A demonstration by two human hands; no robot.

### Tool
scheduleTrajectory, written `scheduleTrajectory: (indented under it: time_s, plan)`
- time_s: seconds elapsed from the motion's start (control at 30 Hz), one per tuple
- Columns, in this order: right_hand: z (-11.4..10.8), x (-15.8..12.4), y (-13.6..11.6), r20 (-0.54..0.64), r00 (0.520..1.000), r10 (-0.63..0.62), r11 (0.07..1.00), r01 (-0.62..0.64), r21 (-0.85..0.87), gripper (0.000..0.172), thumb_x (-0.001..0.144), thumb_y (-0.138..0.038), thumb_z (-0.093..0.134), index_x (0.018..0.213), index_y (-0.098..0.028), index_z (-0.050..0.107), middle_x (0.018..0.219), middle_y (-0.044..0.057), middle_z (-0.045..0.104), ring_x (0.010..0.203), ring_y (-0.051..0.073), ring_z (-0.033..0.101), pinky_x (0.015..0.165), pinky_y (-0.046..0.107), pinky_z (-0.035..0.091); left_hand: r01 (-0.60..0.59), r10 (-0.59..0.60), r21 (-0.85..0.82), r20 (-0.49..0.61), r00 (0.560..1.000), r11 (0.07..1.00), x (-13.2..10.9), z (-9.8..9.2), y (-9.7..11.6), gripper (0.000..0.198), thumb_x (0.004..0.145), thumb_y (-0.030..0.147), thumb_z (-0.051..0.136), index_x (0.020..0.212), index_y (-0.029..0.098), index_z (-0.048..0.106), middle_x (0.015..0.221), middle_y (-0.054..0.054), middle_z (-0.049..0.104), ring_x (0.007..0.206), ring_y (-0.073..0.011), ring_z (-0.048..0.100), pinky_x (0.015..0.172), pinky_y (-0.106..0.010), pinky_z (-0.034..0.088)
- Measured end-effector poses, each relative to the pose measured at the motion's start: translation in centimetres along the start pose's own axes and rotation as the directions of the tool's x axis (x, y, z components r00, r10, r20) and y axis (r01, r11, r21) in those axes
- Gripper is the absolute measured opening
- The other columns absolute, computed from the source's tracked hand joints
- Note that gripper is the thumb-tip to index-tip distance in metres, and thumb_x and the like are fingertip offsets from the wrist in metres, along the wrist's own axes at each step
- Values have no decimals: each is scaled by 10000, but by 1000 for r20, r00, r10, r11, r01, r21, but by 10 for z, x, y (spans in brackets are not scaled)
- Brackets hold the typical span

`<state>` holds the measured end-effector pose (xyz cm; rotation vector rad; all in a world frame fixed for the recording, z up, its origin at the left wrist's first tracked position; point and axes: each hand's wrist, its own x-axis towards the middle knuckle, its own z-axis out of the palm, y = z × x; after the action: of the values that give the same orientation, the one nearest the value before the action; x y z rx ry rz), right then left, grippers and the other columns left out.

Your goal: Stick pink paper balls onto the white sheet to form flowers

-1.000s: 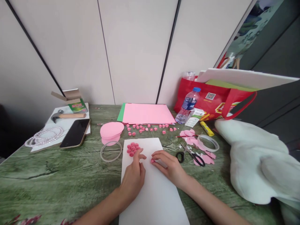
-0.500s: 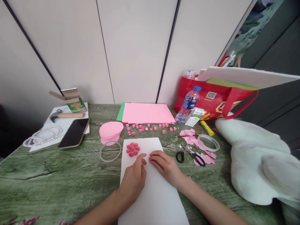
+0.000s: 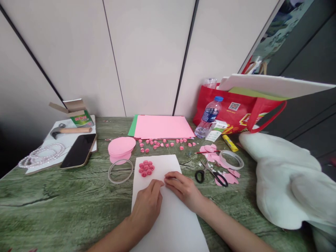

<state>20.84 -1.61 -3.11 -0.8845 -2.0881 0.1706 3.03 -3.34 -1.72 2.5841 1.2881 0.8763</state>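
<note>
My left hand (image 3: 147, 204) and my right hand (image 3: 183, 189) rest on a white sheet (image 3: 170, 224) lying on the green table (image 3: 65, 203). Their fingertips meet in a pinch near the sheet's middle. The small pink paper roll seen earlier at my right fingertips is hidden under the fingers now. A round cluster of pink paper rolls (image 3: 146, 168) sits on the sheet just beyond my left hand. Several loose pink rolls (image 3: 162, 143) lie in a row behind the sheet.
Left of the sheet lie a tape ring (image 3: 120, 171), pink paper circles (image 3: 121, 147), a phone (image 3: 78, 150), beads (image 3: 42, 154) and a hammer (image 3: 69, 130). Scissors (image 3: 211, 175), tape (image 3: 231, 159), a glue stick (image 3: 230, 143), a bottle (image 3: 209, 117), a red bag (image 3: 236, 108) and white cloth (image 3: 288, 182) are at right.
My right hand slid left until its fingertips met my left hand's. The pink roll it held went out of sight. The view shifted slightly right.
</note>
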Motion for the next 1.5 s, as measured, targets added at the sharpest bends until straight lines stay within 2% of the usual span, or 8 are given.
scheduleTrajectory:
  time_s: [0.37, 0.83, 1.07, 1.17, 1.3, 1.4, 1.43, 1.5]
  plan:
    - [-4, -6, 5, -38, 999, -21, 1000, 20, -15, 285, 870, -58, 429, 1063, -165, 609, 1053, 125, 598, 979, 161, 615, 803, 275, 548, -194, 193, 158, 20, 981, 968, 0, -4, 3, 329, 753, -26, 324, 941, 155, 525, 1123, -114, 659, 735, -189, 683, 583, -317, 568]
    - [-3, -5, 1, 29, 999, -32, 996, 34, -80, 270, 890, -97, 411, 1044, -165, 622, 1024, 123, 623, 938, 163, 631, 782, 262, 552, -180, 154, 191, 142, 978, 965, 2, -3, 3, 345, 774, -22, 324, 969, 165, 539, 1081, -92, 671, 765, -194, 672, 593, -315, 555]
    - [3, -8, 3, 56, 998, 4, 992, 3, -130, 315, 865, -62, 381, 1068, -172, 595, 1034, 107, 619, 966, 177, 608, 809, 303, 543, -95, 59, 193, 185, 981, 976, 1, -3, 7, 392, 780, -10, 301, 1042, 148, 546, 1146, -102, 631, 745, -208, 670, 562, -326, 532]
    - [4, -7, 2, 41, 999, -3, 994, 8, -111, 315, 858, -58, 380, 1061, -169, 594, 1020, 110, 618, 965, 172, 608, 805, 301, 540, 43, -67, 122, 198, 978, 992, 7, -10, 5, 370, 814, 33, 304, 1045, 170, 560, 1099, -85, 630, 737, -191, 651, 569, -294, 503]
    - [-4, -5, 6, -25, 1000, -5, 989, 1, -149, 319, 842, -46, 361, 1011, -155, 608, 996, 111, 627, 923, 172, 614, 781, 293, 534, 272, -284, 92, 171, 943, 958, 25, -41, -16, 288, 795, 57, 376, 968, 180, 570, 1041, -91, 621, 864, -195, 608, 716, -294, 459]
    - [-28, 1, 13, -51, 979, 195, 907, -200, -371, 331, 815, -20, 356, 962, -144, 626, 987, 124, 638, 907, 195, 611, 784, 310, 512, 330, -343, 98, 204, 917, 939, 31, -69, -41, 186, 660, 50, 486, 772, 177, 563, 749, -50, 614, 698, -205, 574, 649, -295, 413]
    - [-40, 3, 16, -55, 943, 328, 820, -314, -479, 319, 811, -17, 369, 938, -143, 634, 958, 128, 645, 893, 209, 612, 767, 319, 506, 340, -352, 91, 216, 911, 936, 29, -75, -49, 189, 601, 39, 511, 717, 184, 548, 715, -39, 603, 683, -204, 561, 636, -285, 395]
    - [-63, 7, 20, -58, 793, 606, 563, -480, -673, 221, 833, -92, 440, 901, -128, 647, 871, 142, 653, 832, 250, 623, 717, 353, 491, 367, -373, 68, 210, 904, 928, 23, -82, -61, 216, 535, 28, 505, 667, 197, 521, 723, -26, 595, 703, -199, 546, 632, -267, 367]
